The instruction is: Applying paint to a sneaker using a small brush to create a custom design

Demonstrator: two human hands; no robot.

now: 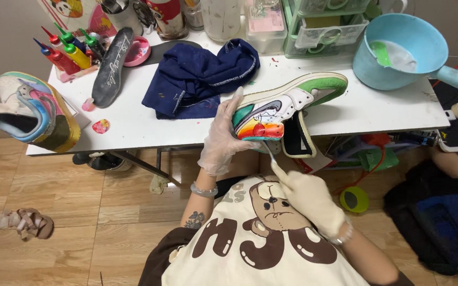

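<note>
White table [133, 124] with navy cloth [200, 79], insole [111, 66]

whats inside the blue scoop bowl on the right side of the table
Inside the blue scoop bowl a green spoon-like tool lies against the wall, its lower end in whitish, soapy-looking liquid. The near wall hides the bowl's bottom on that side, so anything there cannot be seen.

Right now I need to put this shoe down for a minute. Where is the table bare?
The table is bare along its front edge between the pink paint blob and the navy cloth, and on the right below the blue basin, past the held shoe. The back row of paint bottles, jars and drawers is crowded.
</note>
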